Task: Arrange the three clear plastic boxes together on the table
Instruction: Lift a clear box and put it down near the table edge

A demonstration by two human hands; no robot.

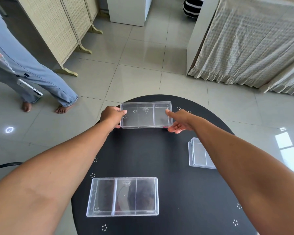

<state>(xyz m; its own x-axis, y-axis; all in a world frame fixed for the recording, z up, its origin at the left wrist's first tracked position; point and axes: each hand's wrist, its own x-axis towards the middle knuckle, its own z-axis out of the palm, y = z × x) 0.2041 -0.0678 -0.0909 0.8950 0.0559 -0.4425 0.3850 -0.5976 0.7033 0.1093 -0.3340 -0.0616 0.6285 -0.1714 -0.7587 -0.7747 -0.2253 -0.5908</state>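
Three clear plastic boxes lie apart on a round black table (159, 155). The far box (146, 115) sits near the table's far edge. My left hand (112, 116) grips its left end, thumb on top. My right hand (179, 122) holds its right end, index finger over the rim and the other fingers under the near corner. A second box (123, 197) with three compartments lies near me, left of centre. The third box (199, 154) is at the right, partly hidden by my right forearm.
A person in blue jeans stands barefoot on the tiled floor at the left (32, 77), holding a white device (30, 87). A woven folding screen (58, 31) stands behind. A cloth-covered piece of furniture (253, 44) is at the far right.
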